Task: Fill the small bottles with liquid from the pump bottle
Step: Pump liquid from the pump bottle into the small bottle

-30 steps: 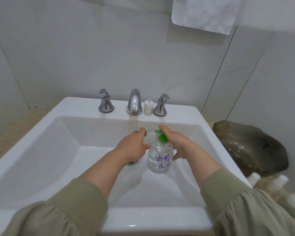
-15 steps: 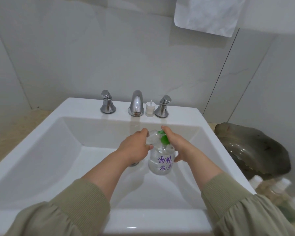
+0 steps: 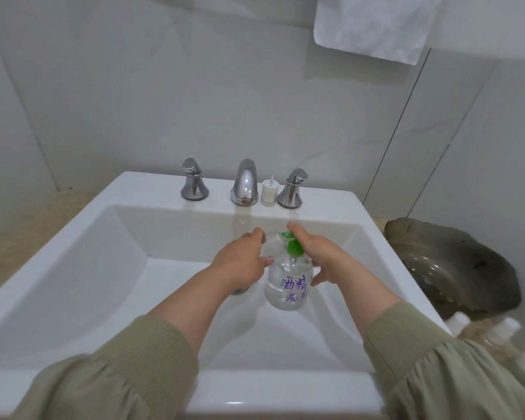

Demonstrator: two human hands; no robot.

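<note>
A clear pump bottle (image 3: 288,291) with purple handwriting and a green pump head (image 3: 294,247) stands in the white sink (image 3: 82,268). My right hand (image 3: 319,256) grips its neck, with a finger on top of the green pump. My left hand (image 3: 240,262) holds a small clear bottle (image 3: 272,245) tilted against the pump's spout. A white bottle cap (image 3: 269,193) with a thin tube stands on the sink ledge between the faucet and the right tap handle.
Chrome faucet (image 3: 244,183) and two tap handles (image 3: 193,184) line the back ledge. A dark shell-shaped dish (image 3: 455,268) sits right of the sink, with several white-capped bottles (image 3: 479,328) at its near side. A white towel (image 3: 373,25) hangs above.
Both hands and the bottles stay in place over the sink; only the camera view shifts slightly.
</note>
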